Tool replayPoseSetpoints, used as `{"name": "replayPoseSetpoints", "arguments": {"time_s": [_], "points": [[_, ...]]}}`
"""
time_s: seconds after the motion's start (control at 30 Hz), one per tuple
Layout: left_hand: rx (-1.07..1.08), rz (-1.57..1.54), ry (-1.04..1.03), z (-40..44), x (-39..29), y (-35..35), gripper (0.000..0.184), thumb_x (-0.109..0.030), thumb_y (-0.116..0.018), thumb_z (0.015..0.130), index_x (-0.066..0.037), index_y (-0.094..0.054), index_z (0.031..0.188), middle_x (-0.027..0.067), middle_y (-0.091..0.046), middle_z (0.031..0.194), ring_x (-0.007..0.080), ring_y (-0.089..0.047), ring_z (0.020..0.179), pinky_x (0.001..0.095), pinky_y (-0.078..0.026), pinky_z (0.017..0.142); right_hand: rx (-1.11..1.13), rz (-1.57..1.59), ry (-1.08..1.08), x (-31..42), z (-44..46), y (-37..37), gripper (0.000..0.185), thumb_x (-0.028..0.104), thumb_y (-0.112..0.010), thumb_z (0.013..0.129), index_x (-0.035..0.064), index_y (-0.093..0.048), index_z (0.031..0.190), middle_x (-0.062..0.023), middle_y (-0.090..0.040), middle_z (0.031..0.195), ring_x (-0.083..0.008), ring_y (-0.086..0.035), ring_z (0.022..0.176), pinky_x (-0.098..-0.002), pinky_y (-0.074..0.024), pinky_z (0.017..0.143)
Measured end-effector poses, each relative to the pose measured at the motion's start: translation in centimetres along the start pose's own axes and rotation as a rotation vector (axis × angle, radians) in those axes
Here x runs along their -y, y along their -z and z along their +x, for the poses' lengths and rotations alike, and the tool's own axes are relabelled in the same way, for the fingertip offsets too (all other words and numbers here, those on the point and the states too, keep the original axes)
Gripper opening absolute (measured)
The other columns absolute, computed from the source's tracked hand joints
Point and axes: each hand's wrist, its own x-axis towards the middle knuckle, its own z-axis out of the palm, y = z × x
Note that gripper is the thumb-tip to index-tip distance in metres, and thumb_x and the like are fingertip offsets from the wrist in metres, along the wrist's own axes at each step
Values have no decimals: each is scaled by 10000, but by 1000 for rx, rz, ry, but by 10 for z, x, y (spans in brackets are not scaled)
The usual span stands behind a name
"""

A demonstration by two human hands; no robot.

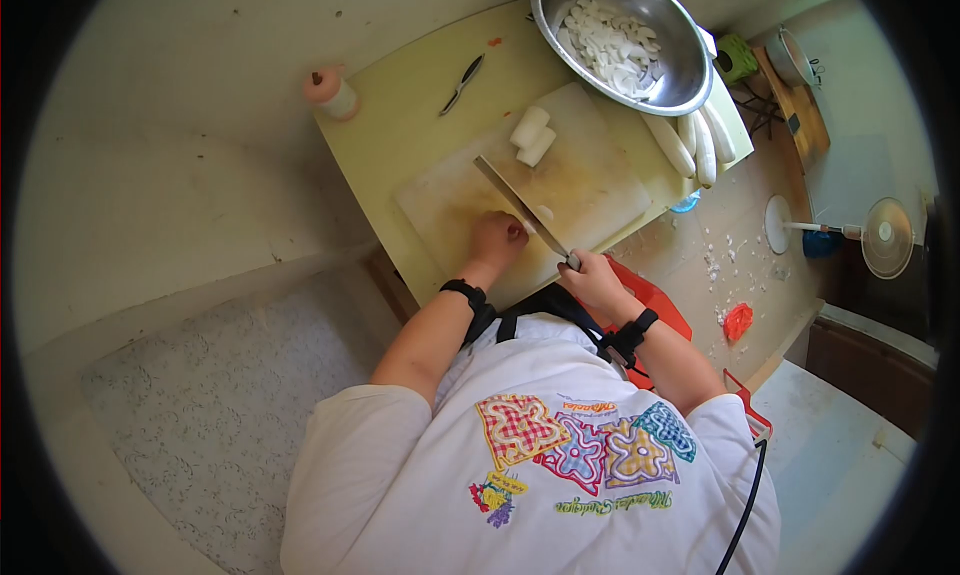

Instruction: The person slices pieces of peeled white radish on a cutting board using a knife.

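Observation:
My right hand (595, 280) grips the handle of a long kitchen knife (521, 206), its blade slanting over the cutting board (610, 190). Close beside the blade, my left hand (497, 240) is curled with its fingers tucked in. A bit of white vegetable (527, 229) shows at those fingertips; most of it is hidden by the hand. One thin white slice (545, 213) lies against the other side of the blade. Farther up the board sit two short peeled white chunks (533, 135), touching each other.
A steel bowl (690, 85) with many white slices stands at the table's far right. Several long peeled white vegetables (703, 145) lie beside it. A small black-handled knife (462, 83) and a pink-topped bottle (330, 93) are at the far left. A red bag (738, 321) and scraps litter the floor.

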Motion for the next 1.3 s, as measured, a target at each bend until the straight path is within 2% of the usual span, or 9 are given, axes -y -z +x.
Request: {"name": "replayPoseSetpoints", "arguments": {"time_s": [0.3, 0.73, 0.8, 0.93, 1.0, 1.1, 1.3], "points": [[47, -14, 77, 1, 2, -3, 88, -146, -726, 689, -68, -713, 728, 116, -660, 752, 278, -645, 738, 383, -527, 699, 6, -30, -23, 4, -1, -2, 263, 232, -626, 846, -27, -587, 825, -227, -594, 675, -370, -577, 620, -425, -467, 610], [35, -12, 62, 2, 5, -4, 103, -174, -735, 684, -77, -713, 710, 97, -667, 735, 278, -656, 715, 383, -533, 701, 20, -52, -51, 13, -1, -5, 258, 230, -612, 857, -26, -589, 835, -249, -605, 715, -406, -606, 689, -451, -474, 635], [17, -97, 96, 2, 7, -7, 90, -161, -732, 677, -78, -708, 700, 96, -661, 727, 277, -651, 715, 385, -531, 694, 22, -41, -38, 16, -1, -3, 267, 204, -616, 891, -22, -536, 774, -123, -490, 580, -198, -444, 550, -378, -396, 535], [21, -36, 61, 1, 7, -6, 114, -131, -746, 681, -51, -709, 752, 116, -667, 738, 278, -657, 701, 384, -532, 682, 61, -2, -91, 19, 6, -5, 250, 185, -607, 893, -17, -538, 765, -95, -485, 581, -181, -436, 558, -376, -385, 532], [25, -107, 62, 1, 9, -7, 110, -117, -748, 673, -47, -702, 744, 119, -665, 740, 283, -658, 697, 386, -531, 680, 42, -34, -89, 7, 17, -12, 218, 191, -590, 837, -25, -615, 844, -259, -621, 730, -415, -613, 698, -451, -489, 661], [-8, -85, -10, 1, 10, -6, 110, -105, -753, 660, -46, -697, 734, 123, -663, 735, 291, -658, 691, 389, -529, 671, 42, -62, -108, -2, 25, -18, 210, 180, -583, 827, -24, -628, 851, -266, -625, 741, -423, -620, 716, -460, -495, 678], [-35, -144, -4, 0, 15, -14, 101, -116, -751, 634, -65, -678, 682, 108, -642, 712, 298, -634, 712, 412, -512, 674, 33, -66, -112, 2, 24, -17, 205, 172, -576, 819, -25, -629, 835, -262, -630, 753, -423, -619, 721, -460, -497, 684]]}}
